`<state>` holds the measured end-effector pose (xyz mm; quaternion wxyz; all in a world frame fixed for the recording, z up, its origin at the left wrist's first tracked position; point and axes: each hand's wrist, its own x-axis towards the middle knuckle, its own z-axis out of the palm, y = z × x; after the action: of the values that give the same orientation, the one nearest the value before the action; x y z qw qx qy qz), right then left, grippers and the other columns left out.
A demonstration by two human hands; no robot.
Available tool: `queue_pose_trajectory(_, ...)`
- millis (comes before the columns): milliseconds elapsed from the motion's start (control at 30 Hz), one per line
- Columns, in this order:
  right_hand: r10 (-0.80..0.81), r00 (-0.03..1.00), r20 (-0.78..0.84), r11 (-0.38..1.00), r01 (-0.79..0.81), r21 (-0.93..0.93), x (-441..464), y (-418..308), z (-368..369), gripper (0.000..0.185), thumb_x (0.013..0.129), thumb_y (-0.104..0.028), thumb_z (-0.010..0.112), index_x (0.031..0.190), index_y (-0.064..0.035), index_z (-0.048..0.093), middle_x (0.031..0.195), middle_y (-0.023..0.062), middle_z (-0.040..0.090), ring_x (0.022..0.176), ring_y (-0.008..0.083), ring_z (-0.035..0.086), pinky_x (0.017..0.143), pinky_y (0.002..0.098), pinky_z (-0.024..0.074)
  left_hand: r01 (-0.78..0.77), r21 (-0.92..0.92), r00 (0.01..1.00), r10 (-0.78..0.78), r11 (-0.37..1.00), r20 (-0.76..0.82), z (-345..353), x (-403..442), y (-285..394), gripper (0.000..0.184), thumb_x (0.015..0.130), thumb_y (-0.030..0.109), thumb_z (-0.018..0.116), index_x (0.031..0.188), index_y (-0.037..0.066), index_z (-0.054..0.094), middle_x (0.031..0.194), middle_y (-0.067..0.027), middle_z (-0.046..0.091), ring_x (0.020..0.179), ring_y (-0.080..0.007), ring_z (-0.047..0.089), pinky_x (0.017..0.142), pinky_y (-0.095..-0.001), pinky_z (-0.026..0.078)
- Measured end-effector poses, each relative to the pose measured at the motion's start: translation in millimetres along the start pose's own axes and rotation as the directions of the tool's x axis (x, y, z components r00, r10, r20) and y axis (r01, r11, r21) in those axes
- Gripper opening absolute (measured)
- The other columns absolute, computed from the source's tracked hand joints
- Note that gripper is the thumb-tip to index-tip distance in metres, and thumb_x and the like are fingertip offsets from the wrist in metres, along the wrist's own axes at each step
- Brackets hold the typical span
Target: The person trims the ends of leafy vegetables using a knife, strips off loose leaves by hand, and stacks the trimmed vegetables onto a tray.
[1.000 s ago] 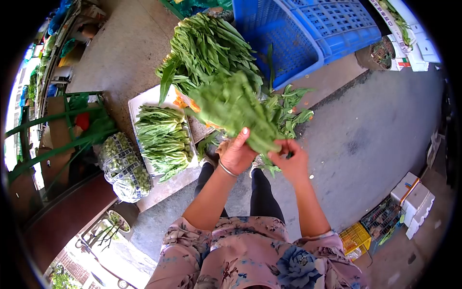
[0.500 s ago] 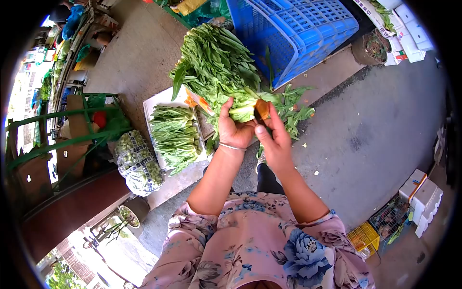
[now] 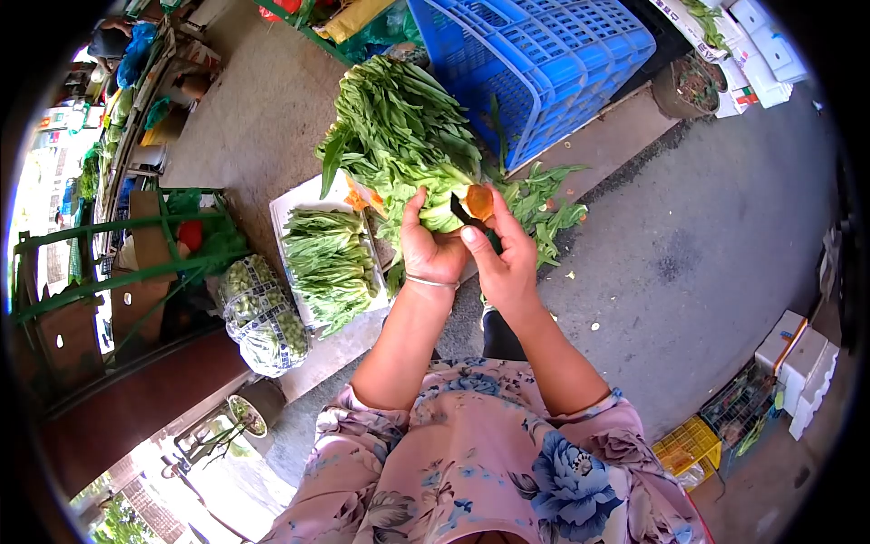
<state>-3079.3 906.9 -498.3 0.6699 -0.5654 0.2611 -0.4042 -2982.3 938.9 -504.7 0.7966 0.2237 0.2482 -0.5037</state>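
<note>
My left hand is closed around the base of a leafy lettuce, whose pale stem end points right and shows a brown-orange cut face. In my right hand is a small dark-bladed knife, its handle mostly hidden by the fingers. The blade lies against or just beside the stem end; which one I cannot tell. Just beyond my hands rises a large pile of long green lettuce leaves. Loose leaves are scattered on the ground to the right of my right hand.
Left of my hands, a white box holds trimmed greens. Beside it sits a plastic bag of round green produce. A blue crate lies on its side behind. A yellow basket stands at lower right.
The knife blade has swung to the left side of the stem end and shows more plainly. The brown cut face now turns more toward me. Both hands have shifted slightly left.
</note>
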Motion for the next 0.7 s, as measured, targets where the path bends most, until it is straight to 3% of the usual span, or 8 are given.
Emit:
queue_pose_trajectory(300,0.044,0.998,-0.050,0.999,-0.044,-0.008,1.2,-13.6,-18.5,0.040,0.084,-0.006,0.056,0.121,0.0051,0.046,0.113,0.0137,0.056,0.103,0.0157,0.052,0.090,0.0267,0.0391,0.014,-0.049,0.999,-0.012,0.999,0.035,10.5,-3.7,-8.7,0.030,0.081,0.022,0.055,0.103,0.004,0.051,0.103,-0.0108,0.057,0.098,-0.0268,0.053,0.091,-0.0407,0.040)
queue_pose_trajectory(433,-0.021,0.998,-0.053,0.996,0.016,-0.090,1.2,-17.8,-24.8,0.037,0.084,-0.005,0.055,0.119,0.0041,0.048,0.114,0.0141,0.056,0.105,0.0158,0.051,0.091,0.0272,0.0380,0.031,-0.021,0.999,-0.030,0.999,0.036,18.1,-9.8,-11.4,0.029,0.081,0.022,0.055,0.104,0.006,0.051,0.105,-0.0103,0.057,0.100,-0.0266,0.052,0.090,-0.0433,0.040)
queue_pose_trajectory(500,-0.096,0.994,-0.049,0.988,0.089,-0.123,2.7,-14.0,-30.1,0.036,0.085,-0.006,0.055,0.119,0.0021,0.049,0.100,0.0093,0.061,0.083,0.0094,0.057,0.074,0.0216,0.0446,0.030,0.003,0.999,-0.030,1.000,0.044,20.8,-12.6,-11.4,0.029,0.080,0.022,0.055,0.105,0.007,0.052,0.105,-0.0101,0.057,0.101,-0.0267,0.052,0.090,-0.0439,0.040)
queue_pose_trajectory(533,-0.099,0.994,-0.046,0.988,0.092,-0.121,0.2,-16.2,-33.9,0.036,0.085,-0.006,0.055,0.119,0.0021,0.049,0.100,0.0093,0.061,0.083,0.0094,0.057,0.074,0.0216,0.0446,0.041,0.014,0.997,-0.042,0.999,0.058,21.1,-12.9,-11.0,0.032,0.080,0.023,0.056,0.107,0.007,0.051,0.107,-0.0104,0.056,0.102,-0.0270,0.052,0.090,-0.0440,0.039)
queue_pose_trajectory(600,0.319,0.948,-0.004,0.913,-0.306,0.269,-2.9,-30.7,-38.5,0.035,0.086,-0.008,0.053,0.120,-0.0003,0.050,0.081,0.0010,0.060,0.058,0.0011,0.045,0.051,0.0159,0.0366,0.051,0.026,0.996,-0.053,0.998,0.076,21.5,-13.2,-8.6,0.034,0.079,0.023,0.056,0.109,0.007,0.051,0.108,-0.0106,0.056,0.103,-0.0273,0.051,0.091,-0.0442,0.039)
queue_pose_trajectory(633,0.345,0.934,-0.088,0.904,-0.306,0.299,-0.5,-38.4,-39.4,0.033,0.088,-0.012,0.051,0.120,-0.0026,0.050,0.064,-0.0066,0.047,0.047,-0.0017,0.029,0.041,0.0157,0.0228,0.083,-0.012,0.986,-0.080,0.997,0.143,21.0,-13.9,-5.4,0.037,0.079,0.024,0.056,0.111,0.005,0.051,0.110,-0.0117,0.055,0.106,-0.0278,0.050,0.091,-0.0444,0.039)
queue_pose_trajectory(667,0.344,0.935,-0.086,0.904,-0.305,0.299,1.2,-36.6,-47.8,0.033,0.088,-0.012,0.051,0.120,-0.0026,0.050,0.064,-0.0066,0.047,0.047,-0.0017,0.029,0.041,0.0157,0.0228,0.116,-0.048,0.972,-0.104,0.992,0.210,19.7,-14.9,-1.7,0.040,0.079,0.025,0.055,0.113,0.004,0.050,0.112,-0.0128,0.053,0.108,-0.0282,0.048,0.092,-0.0446,0.038)
queue_pose_trajectory(700,0.290,0.935,-0.206,0.939,-0.236,0.250,4.9,-31.5,-64.0,0.035,0.088,-0.013,0.051,0.122,-0.0030,0.048,0.063,-0.0068,0.045,0.048,-0.0009,0.031,0.040,0.0159,0.0237,0.091,-0.067,0.970,-0.073,0.994,0.231,19.9,-14.0,2.7,0.043,0.076,0.025,0.057,0.114,0.005,0.050,0.113,-0.0137,0.052,0.109,-0.0286,0.047,0.091,-0.0444,0.039)
